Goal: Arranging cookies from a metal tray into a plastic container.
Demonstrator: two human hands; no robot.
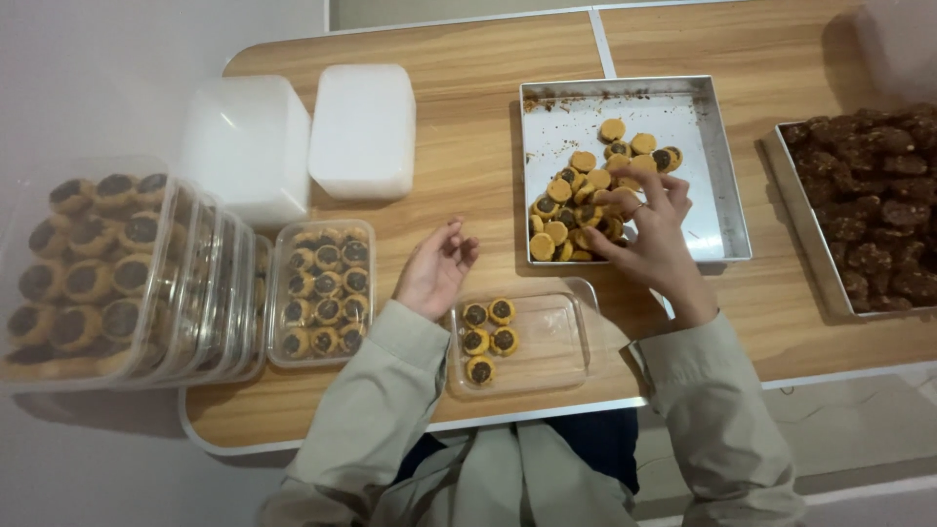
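I am seeing the right hand (652,232) pinching into cookies (584,195) in the steel tray (722,176). Left hand (436,268) is hovering half-curled, empty, above the open box (561,346) at the table's near edge, holding five; filled boxes (320,291) are waiting at left.

We see two white lidded boxes (312,137) at the far left of our wooden table (468,117), filled clear cookie boxes (146,273) stacked nearer, and a tray of dark brown cookies (869,215) at right.
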